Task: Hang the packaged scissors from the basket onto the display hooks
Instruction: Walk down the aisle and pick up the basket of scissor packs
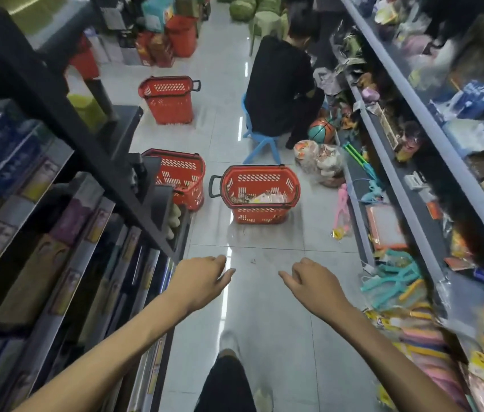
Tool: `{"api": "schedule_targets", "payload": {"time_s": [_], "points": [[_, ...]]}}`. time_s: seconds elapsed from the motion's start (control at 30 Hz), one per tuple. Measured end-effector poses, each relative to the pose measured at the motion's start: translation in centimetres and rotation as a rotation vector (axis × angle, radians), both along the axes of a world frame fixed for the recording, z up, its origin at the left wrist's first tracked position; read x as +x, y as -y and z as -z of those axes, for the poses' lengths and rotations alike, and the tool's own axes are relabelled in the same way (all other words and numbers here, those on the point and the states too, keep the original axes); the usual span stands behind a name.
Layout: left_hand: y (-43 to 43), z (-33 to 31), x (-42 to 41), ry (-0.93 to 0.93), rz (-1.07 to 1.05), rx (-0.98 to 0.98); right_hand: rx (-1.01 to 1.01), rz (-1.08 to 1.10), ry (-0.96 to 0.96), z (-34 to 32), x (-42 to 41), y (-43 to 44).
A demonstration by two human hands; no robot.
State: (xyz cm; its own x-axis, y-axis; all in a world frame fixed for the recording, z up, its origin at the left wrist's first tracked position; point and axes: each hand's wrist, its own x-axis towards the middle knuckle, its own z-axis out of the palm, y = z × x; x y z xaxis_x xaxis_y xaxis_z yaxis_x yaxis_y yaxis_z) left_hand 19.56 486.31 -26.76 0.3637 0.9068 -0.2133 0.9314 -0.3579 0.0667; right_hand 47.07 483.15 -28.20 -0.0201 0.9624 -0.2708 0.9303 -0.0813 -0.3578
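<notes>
A red plastic basket (260,194) with a black handle stands on the tiled aisle floor ahead of me. Packaged goods (267,198) lie in its bottom; I cannot make out which are scissors. My left hand (202,279) and my right hand (312,282) are both stretched forward over the floor, short of the basket. Their fingers hang loosely curled and hold nothing. Packaged items, blurred, fill the shelf at the lower right (430,337).
Two more red baskets stand at the left (181,176) and farther back (169,98). A person in black (282,90) sits on a blue stool (260,144) beyond the basket. Shelving lines both sides of the aisle; bagged balls (318,160) and toys lie at the right.
</notes>
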Motion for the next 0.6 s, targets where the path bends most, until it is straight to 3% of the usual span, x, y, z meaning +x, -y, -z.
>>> {"api": "schedule_targets", "payload": {"time_s": [0.2,0.4,0.6], "points": [[-12.3,3.1,1.5,0.092,0.096,0.174,0.060,-0.070,0.043,3.2,0.5,-13.0],[-24.3,4.0,2.4,0.133,0.062,-0.007,-0.006,-0.187,0.078,4.0,1.2,-24.9],[-33.9,5.4,4.0,0.059,0.025,-0.184,0.012,-0.027,-0.025,5.9,3.3,-34.3]]}}
